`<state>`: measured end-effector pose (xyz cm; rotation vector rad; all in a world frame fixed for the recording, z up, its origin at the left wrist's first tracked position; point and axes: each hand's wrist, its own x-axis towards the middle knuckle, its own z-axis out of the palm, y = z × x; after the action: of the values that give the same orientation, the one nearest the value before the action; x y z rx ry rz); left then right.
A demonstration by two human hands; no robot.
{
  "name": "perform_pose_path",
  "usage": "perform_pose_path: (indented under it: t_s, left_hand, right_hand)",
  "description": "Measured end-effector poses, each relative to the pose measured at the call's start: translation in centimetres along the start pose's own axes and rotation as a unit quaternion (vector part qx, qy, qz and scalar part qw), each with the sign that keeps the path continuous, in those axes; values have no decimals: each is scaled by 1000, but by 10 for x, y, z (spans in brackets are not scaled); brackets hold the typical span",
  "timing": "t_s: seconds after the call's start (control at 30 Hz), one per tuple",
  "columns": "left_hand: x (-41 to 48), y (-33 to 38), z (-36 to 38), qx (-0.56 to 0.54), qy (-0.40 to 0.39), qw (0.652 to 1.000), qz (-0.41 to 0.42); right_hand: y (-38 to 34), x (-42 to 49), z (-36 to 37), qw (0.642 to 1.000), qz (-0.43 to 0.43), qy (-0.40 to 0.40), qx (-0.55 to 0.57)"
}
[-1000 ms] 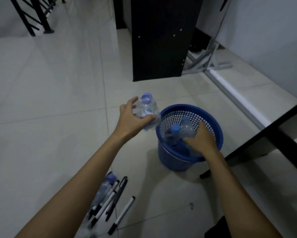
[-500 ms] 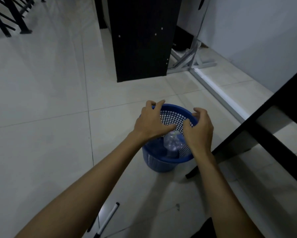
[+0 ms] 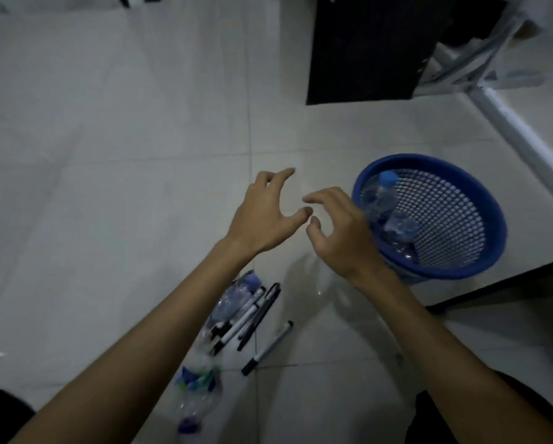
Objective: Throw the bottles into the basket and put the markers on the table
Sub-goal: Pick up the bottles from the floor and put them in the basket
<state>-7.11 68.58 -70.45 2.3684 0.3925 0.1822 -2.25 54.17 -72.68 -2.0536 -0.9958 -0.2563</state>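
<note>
Dim, bluish light, soft motion blur throughout, wide-angle bending at edges, faint floor glare.

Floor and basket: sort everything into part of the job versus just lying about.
Job:
- blue basket holding bottles
- bottles on the floor
- markers
- left hand, right hand, both empty

Lying about:
- black cabinet
- white metal frame

Bottles and markers on the floor, basket part-filled

The blue mesh basket (image 3: 480, 187) at three o'clock holds two crumpled clear bottles (image 3: 380, 200). Toward six o'clock, two more bottles (image 3: 233, 299) and black-and-white markers (image 3: 259, 315) lie on pale tiles, one marker (image 3: 267, 347) apart.
</note>
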Motion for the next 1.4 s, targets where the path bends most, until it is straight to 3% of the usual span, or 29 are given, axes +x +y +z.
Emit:
perform_pose_path:
  t_s: [0.13,0.3,0.47,0.53,0.67,0.87,1.17,1.4]
  left_hand:
    - [-37,-63,-14,-2,14,996,-92]
    - [-88,-125,-7,21,14,981,-191]
    - [-133,-154,19,70,19,953,-293]
    - [-154,-163,35,86,4,940,-330]
    - [-185,-171,60,83,-37,914,-395]
    - [-187,-174,55,21,-18,918,-396]
    - [-102,-107,-15,-23,19,964,-264]
    - [-32,-11,-37,-69,40,989,-124]
  right_hand:
    - [-13,-13,61,983,32,-175,32]
    - [-17,-30,125,920,14,-389,-37]
    - [-13,-48,174,835,-77,-526,-141]
    - [-8,-55,189,817,-104,-543,-166]
    - [-3,-68,203,839,-118,-492,-202]
    - [-5,-66,186,883,-94,-421,-184]
    - [-29,-6,76,968,-7,-237,-77]
    - [-20,27,-26,987,104,-95,-83]
